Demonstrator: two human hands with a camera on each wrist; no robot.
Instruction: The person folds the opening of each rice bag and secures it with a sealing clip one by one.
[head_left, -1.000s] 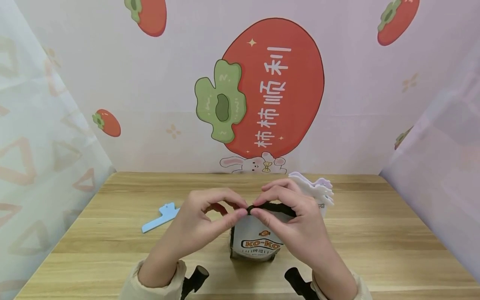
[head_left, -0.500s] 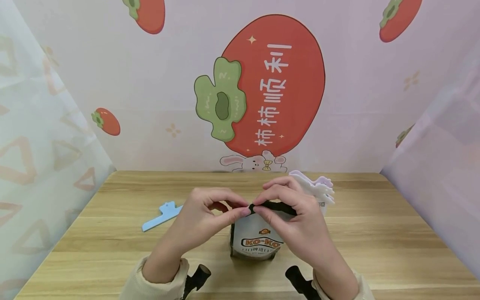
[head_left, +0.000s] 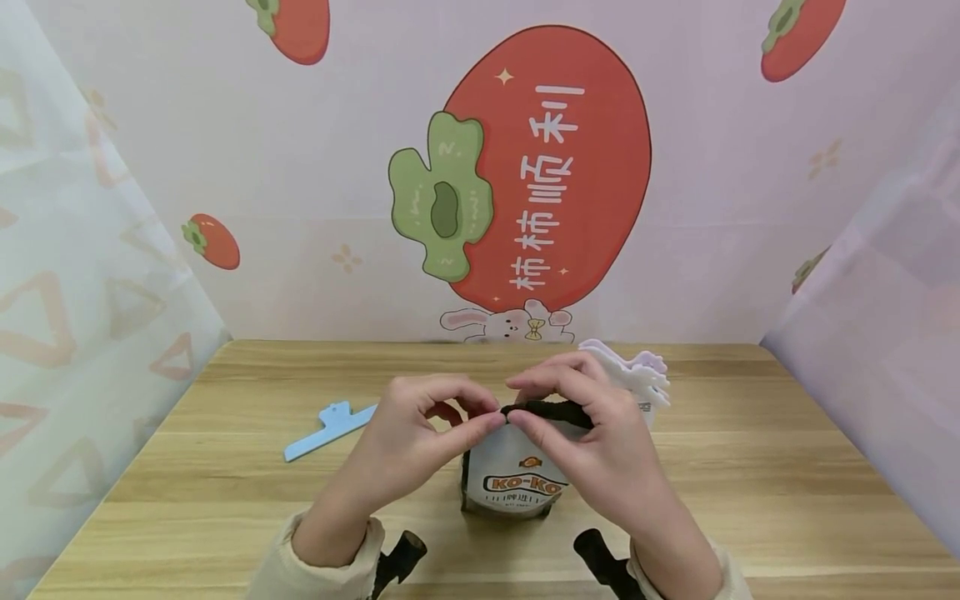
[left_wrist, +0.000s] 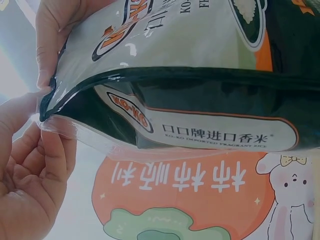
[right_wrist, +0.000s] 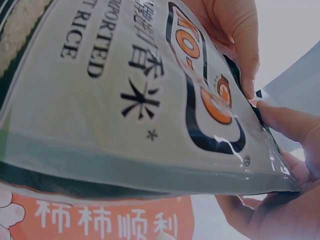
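Observation:
A white and dark green bag of rice (head_left: 517,492) marked KO-KO stands upright on the wooden table, its dark top edge gathered between both hands. My left hand (head_left: 431,437) pinches the left part of that edge between thumb and fingers. Right beside it, my right hand (head_left: 592,429) pinches the edge with thumb and fingertips, the two thumbs almost meeting. In the left wrist view the side of the rice bag (left_wrist: 200,130) shows clear plastic along its top corner. The printed front of the rice bag (right_wrist: 100,125) fills much of the right wrist view.
A light blue clip (head_left: 330,429) lies on the table to the left, partly behind the left forearm. White and lilac wavy-edged pieces (head_left: 637,379) stand behind the right hand. Black wrist mounts (head_left: 401,557) stick out near the sleeves. A printed backdrop (head_left: 300,167) closes off the back.
My left hand has shifted slightly right along the top edge. My right index finger has lifted a little off the edge, while the bag stays in place.

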